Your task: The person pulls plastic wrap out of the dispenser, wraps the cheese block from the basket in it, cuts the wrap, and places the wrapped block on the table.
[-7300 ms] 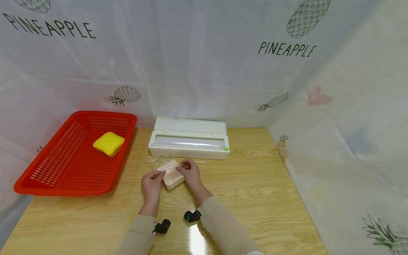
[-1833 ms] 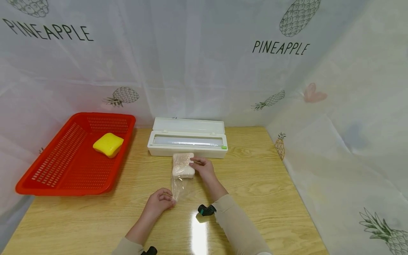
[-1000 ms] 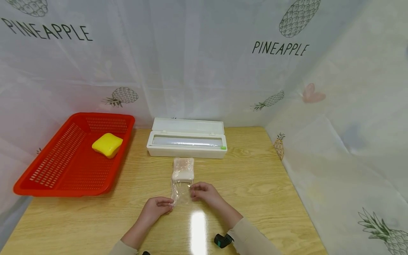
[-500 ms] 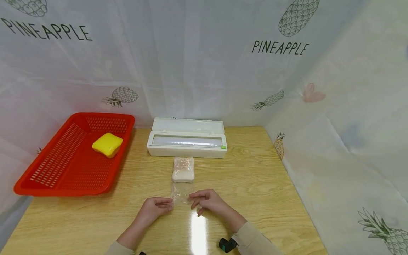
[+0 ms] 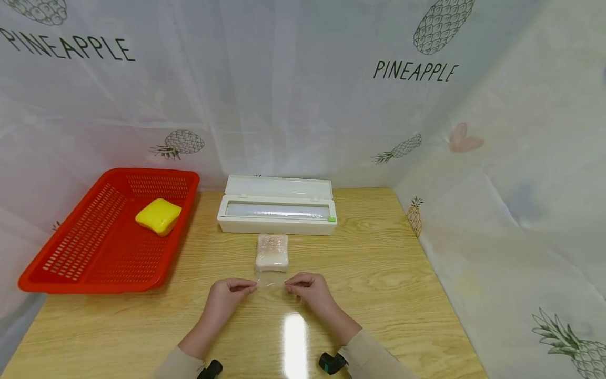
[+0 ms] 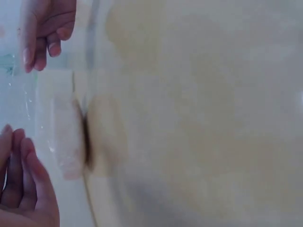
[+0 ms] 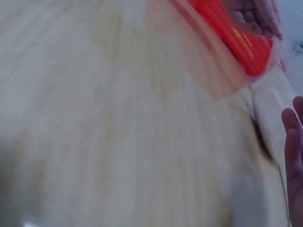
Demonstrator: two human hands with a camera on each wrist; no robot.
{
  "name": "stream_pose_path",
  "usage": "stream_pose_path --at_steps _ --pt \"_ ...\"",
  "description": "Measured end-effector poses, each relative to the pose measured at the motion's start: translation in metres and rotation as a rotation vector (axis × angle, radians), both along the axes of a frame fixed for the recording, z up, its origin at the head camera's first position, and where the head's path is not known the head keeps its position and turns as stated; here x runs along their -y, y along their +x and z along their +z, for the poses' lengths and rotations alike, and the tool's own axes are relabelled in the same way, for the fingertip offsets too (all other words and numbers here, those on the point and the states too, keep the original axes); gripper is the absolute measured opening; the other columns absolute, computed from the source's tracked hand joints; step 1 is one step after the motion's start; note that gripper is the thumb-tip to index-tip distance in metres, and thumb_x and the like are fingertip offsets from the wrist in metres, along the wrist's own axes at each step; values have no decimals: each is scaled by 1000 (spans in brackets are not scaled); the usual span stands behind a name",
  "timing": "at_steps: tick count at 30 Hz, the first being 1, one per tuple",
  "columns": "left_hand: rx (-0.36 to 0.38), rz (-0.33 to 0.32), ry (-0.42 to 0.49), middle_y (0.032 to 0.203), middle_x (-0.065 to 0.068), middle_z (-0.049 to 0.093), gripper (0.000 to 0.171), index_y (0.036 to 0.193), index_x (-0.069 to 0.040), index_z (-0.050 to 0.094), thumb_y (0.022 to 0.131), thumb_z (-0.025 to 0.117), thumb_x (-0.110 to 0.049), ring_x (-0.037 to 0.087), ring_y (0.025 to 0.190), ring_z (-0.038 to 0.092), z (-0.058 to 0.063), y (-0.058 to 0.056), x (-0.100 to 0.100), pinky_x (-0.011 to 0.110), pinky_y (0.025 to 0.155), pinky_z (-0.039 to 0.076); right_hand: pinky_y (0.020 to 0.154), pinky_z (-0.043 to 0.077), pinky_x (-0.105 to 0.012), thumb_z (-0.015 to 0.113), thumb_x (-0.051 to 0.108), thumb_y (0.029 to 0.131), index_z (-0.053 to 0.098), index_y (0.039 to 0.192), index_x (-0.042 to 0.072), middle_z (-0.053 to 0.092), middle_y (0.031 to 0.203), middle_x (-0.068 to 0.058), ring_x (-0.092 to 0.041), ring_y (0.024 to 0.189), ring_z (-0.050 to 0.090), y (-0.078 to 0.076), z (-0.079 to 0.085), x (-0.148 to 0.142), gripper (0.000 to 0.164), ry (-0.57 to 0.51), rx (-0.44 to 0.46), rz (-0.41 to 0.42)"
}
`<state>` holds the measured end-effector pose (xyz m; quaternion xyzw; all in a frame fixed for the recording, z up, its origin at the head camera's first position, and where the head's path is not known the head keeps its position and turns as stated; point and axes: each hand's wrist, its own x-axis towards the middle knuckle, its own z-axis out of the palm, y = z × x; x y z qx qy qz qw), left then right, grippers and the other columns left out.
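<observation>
A pale, toast-shaped block point(image 5: 272, 252) lies on the table just in front of the white cling film box, its top covered by clear film. A loose flap of cling film point(image 5: 271, 278) extends from its near edge. My left hand point(image 5: 225, 301) pinches the left corner of that flap between thumb and fingertips. At the opposite corner, my right hand point(image 5: 313, 295) has thumb and forefinger together on the film. In the left wrist view the block point(image 6: 66, 137) shows from the side, with the right hand point(image 6: 49, 28) above and the left hand point(image 6: 28, 184) below.
The lidded cling film box point(image 5: 279, 226) stands open at the back, a roll inside and a green slider at its right end. To the left is a red basket point(image 5: 101, 284) holding a yellow pillow-shaped block point(image 5: 158, 216). A pineapple-print curtain point(image 5: 303, 105) hangs behind the wooden table point(image 5: 369, 295).
The block, earlier tilted between both hands, now lies straight before the box. My right hand left it for the flap's right corner. Both hands have just moved the flap's edge toward the block.
</observation>
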<state>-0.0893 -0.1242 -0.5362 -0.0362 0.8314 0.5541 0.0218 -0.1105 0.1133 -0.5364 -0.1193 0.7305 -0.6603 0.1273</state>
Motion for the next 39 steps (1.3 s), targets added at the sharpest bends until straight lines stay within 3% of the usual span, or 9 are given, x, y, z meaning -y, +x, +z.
stream_pose_path --at_steps 5,9,12,14,20,25,29,34,39 --pt "-176 -28 6 99 3 62 4 89 -8 74 86 75 -9 19 94 60 10 -21 -2 37 83 54 65 55 -46 69 -1 88 73 93 -7 71 89 -10 -54 84 58 -12 22 5 9 4 -36 -89" --pt "-260 -90 94 119 15 57 5 94 -4 65 92 67 -8 30 119 50 12 -36 -5 52 104 39 69 53 -32 70 2 88 72 92 -6 65 88 -9 -32 83 60 -24 29 10 9 23 -128 -149" --pt "-263 -121 145 125 20 55 8 98 -2 58 97 60 -9 34 125 47 10 -47 -7 53 109 31 74 49 -24 71 2 87 71 89 -5 60 90 -16 -15 85 56 -35 30 15 7 -6 -201 -196" --pt "-250 -126 170 125 20 54 10 101 0 56 99 57 -10 35 126 46 9 -54 -8 52 111 28 79 49 -23 69 -1 89 67 89 -7 59 97 -23 -13 90 56 -42 28 19 7 -57 -220 -212" --pt "-197 -96 227 126 22 52 21 111 5 53 103 51 -14 36 130 42 6 -76 -15 49 113 26 93 48 -25 55 -2 97 57 101 -14 62 113 -28 -30 110 59 -62 6 35 13 -180 -195 -251" --pt "-134 -49 218 127 23 51 27 113 3 52 103 50 -22 38 128 46 3 -88 -19 48 104 39 89 48 -24 55 9 100 57 106 -7 65 111 -18 -30 110 59 -74 -22 48 17 -167 -138 -386" --pt "-109 -4 204 123 19 53 23 112 0 52 104 50 -21 32 114 57 -1 -93 -21 38 86 48 82 51 -27 58 18 99 60 103 -1 65 107 -11 -24 101 61 -78 -31 57 19 -90 -140 -489" --pt "-85 82 208 106 16 59 18 108 2 58 100 56 -14 16 80 58 -6 -100 -23 23 62 45 75 52 -30 61 20 98 63 100 2 63 98 -7 -19 87 60 -81 -39 63 18 -16 -141 -588" --pt "-34 171 273 96 14 65 20 106 3 65 96 64 -14 10 70 56 -13 -105 -25 20 58 46 73 47 -29 64 17 96 64 96 1 59 92 -6 -17 84 54 -82 -46 67 16 4 -125 -658"
